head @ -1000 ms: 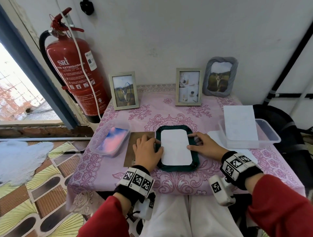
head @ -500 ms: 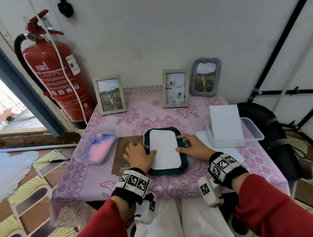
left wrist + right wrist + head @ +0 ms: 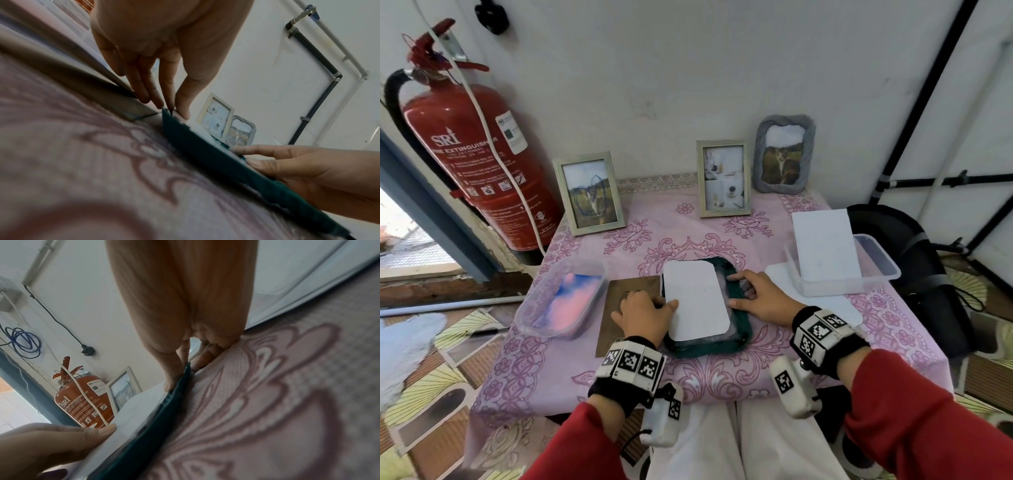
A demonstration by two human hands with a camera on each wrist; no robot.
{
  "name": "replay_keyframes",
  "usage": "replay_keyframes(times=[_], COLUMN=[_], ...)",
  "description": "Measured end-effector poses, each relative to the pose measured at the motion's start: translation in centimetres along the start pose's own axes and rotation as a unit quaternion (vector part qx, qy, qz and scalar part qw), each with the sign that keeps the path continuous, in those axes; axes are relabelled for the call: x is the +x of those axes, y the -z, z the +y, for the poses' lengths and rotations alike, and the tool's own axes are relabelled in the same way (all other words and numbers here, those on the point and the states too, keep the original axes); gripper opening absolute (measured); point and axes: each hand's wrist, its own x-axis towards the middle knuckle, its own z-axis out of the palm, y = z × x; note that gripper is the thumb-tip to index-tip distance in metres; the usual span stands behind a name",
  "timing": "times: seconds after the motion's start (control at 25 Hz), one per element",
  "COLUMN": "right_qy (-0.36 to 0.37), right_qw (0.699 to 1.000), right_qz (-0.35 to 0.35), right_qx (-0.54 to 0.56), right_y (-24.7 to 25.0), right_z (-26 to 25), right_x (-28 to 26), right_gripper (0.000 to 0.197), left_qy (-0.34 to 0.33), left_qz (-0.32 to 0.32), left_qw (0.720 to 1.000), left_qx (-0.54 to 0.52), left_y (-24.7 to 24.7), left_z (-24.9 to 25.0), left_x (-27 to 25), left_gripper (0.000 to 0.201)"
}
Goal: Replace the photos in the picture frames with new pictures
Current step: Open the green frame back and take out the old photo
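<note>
Left grip (image 3: pixel 643 313) pinches white card (image 3: pixel 697 301); right grip (image 3: pixel 760 298) pinches green frame (image 3: pixel 709 347); palms down.

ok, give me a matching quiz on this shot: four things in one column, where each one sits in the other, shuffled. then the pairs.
Things:
1. white card
2. brown board
3. fire extinguisher
4. grey picture frame

Places:
A. standing at the back right of the table
B. lying on the green frame
C. off the table, to its left
D. flat on the table, partly under the left hand

Pairs: 1-B, 2-D, 3-C, 4-A.
</note>
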Motion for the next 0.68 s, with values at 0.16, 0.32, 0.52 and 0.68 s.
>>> replay_keyframes(times=[0.16,0.32,0.52,0.68], right_qy=[0.000,-0.003,-0.013,-0.024], right_qw=[1.000,1.000,1.000,1.000], right_qz=[0.000,-0.002,-0.006,-0.009], right_qx=[-0.004,0.001,-0.004,-0.004], right_y=[0.0,0.0,0.0,0.1], right_z=[0.0,-0.1,-0.3,-0.4], right_x=[-0.1,-0.2,-0.1,-0.3], right_gripper=[0.048,0.048,0.049,0.048], left_qy=[-0.007,-0.026,-0.032,-0.032], left_qz=[0.001,0.005,-0.023,-0.031], left_qw=[0.994,0.975,0.957,0.947], left_qx=[-0.108,-0.220,-0.286,-0.318], left_y=[0.6,1.2,1.2,0.9], left_z=[-0.6,-0.7,-1.1,-1.6], left_x=[0.3,0.1,0.5,0.5], left_gripper=[0.027,0.020,0.025,0.027])
